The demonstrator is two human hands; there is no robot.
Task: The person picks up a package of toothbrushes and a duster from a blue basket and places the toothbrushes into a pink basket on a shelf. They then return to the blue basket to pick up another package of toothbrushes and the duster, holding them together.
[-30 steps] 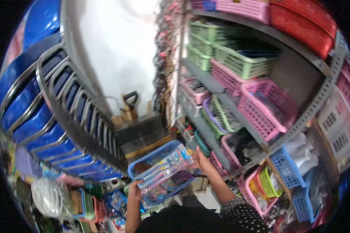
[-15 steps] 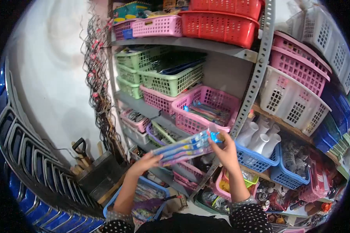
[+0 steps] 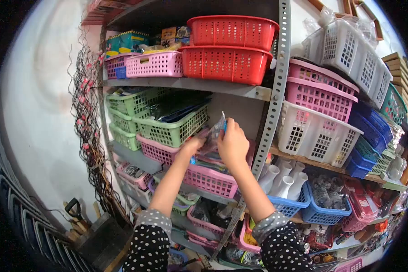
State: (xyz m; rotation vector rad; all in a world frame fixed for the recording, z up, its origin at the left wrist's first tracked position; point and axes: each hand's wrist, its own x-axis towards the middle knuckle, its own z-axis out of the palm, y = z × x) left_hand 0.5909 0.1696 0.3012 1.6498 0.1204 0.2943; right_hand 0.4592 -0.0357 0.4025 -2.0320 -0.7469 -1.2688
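Both hands are up at the pink basket (image 3: 211,181) on the middle shelf. A clear plastic packet (image 3: 215,133) of long, thin coloured items is held upright between them, its far part hidden by my fingers. My right hand (image 3: 234,141) grips its right side, where a bit of bright blue shows. At its left side, my left hand (image 3: 194,146) has its fingers closed around the plastic edge. Below the hands, more flat coloured packets (image 3: 213,162) lie in the basket.
Green baskets (image 3: 172,129) are stacked just left of my hands. Red baskets (image 3: 226,63) stand on the shelf above. A perforated metal post (image 3: 273,99) rises close on the right, with white vases (image 3: 283,186) beyond it. Stacked chairs (image 3: 27,217) line the left.
Both hands have carried the packet up and forward, from in front of the lower shelves to over the pink basket. The packet has turned from lying flat to upright. The view has tilted up.
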